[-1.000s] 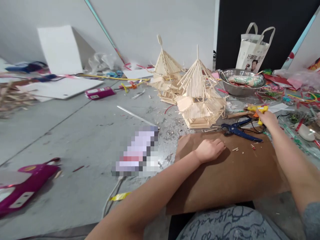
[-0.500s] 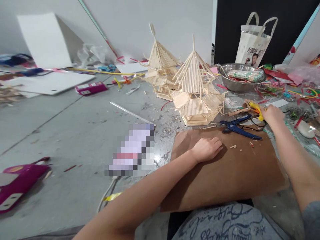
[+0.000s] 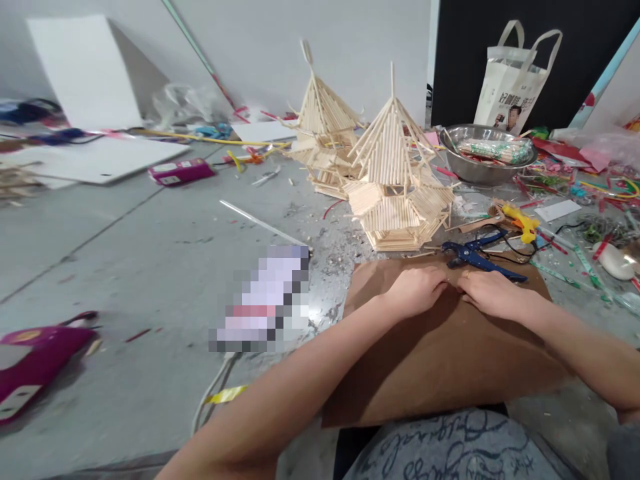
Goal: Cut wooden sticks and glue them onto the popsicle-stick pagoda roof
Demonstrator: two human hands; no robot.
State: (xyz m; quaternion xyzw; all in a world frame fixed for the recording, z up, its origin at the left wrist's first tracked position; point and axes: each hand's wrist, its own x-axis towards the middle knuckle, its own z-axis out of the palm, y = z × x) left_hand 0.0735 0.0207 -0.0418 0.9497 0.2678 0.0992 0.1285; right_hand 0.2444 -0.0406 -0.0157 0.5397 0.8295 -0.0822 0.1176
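Over the upper part of a brown board (image 3: 400,373), my left hand (image 3: 419,291) is closed with its fingers curled inward. Just across a narrow gap, my right hand (image 3: 489,293) faces it, also closed, fingertips pressed together. Whatever either hand pinches is hidden or too small to name. Blue-handled cutters (image 3: 480,259) lie right behind my right hand. Further back on the floor rests a yellow glue gun (image 3: 523,221) with a black cord. A small pavilion model of pale wooden sticks (image 3: 395,200) stands behind the board.
A second stick pavilion (image 3: 325,120) stands behind the first. Left of the board lies a blurred phone (image 3: 263,293) on a cable. A metal bowl (image 3: 485,170) with wrapped sticks, a white bag (image 3: 515,87), magenta boxes (image 3: 40,367) and scattered scraps surround the area.
My right hand has let go of the yellow glue gun and come left and nearer, beside my left hand. My left hand has stayed almost in place, its fingers more curled.
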